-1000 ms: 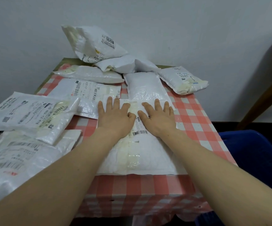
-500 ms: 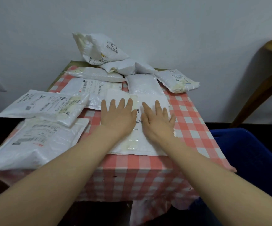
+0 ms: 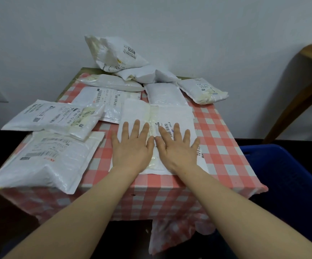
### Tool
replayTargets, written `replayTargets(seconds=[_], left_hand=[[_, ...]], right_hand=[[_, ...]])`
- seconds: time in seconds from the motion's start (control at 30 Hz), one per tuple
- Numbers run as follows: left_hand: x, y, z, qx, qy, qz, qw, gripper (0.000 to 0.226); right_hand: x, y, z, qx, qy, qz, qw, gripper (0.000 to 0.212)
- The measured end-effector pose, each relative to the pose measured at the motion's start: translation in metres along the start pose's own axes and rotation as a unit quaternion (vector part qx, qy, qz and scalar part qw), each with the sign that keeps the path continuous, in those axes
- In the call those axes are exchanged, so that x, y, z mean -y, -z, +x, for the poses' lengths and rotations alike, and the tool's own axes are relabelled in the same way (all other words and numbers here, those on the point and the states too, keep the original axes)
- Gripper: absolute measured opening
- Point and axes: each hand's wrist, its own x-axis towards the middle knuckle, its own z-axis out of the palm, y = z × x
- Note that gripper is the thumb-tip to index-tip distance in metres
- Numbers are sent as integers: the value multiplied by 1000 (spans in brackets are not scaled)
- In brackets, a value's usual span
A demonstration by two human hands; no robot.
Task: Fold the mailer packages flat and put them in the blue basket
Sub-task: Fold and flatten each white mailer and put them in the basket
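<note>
Mailer (image 3: 172,114) lies at the centre of the frame on the checked surface (image 3: 220,144), and we have both hands on it. Our left hand (image 3: 132,148) and right hand (image 3: 177,150) rest side by side on its near half, palms down, fingers straight and spread, pressing rather than gripping anything. A taped seam runs up the mailer between the two hands, and a barcode label shows just past the right fingertips.

We judge the step in hand to be the flattening: pushing the air out so the package will lie thin before we fold it. It already looks fairly flat under our palms. Next we would need to take an edge, fold the mailer over on itself, press the crease, then lift it to the blue basket (image 3: 289,186), which sits off the surface at the lower right of the frame. What we see of the basket shows no mailers in it.

Around it, more mailers wait: two flat ones (image 3: 54,116) overlapping at the left, another (image 3: 104,101) touching the far left corner of ours, one (image 3: 165,94) just beyond it, and puffy ones heaped (image 3: 114,53) against the wall at the upper centre. Most of the task is still ahead.
</note>
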Motion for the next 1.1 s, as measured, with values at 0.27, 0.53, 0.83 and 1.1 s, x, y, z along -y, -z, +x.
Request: replayTargets(seconds=[0.27,0.53,0.83,1.1], left_hand=[[-7,23,-5,-51,55,-75,994,63],[-21,80,5,-116,187,-528,820,21],[-133,101,5,-55,134,-768,624,15],[-249,50,-19,70,176,-807,559,15]], right_hand=[[-1,6,-2,-92,-81,135,983,65],[-25,37,-11,-149,-118,357,915,59],[-112,88,-41,-323,-228,432,811,89],[-203,92,-96,-328,-342,673,567,103]])
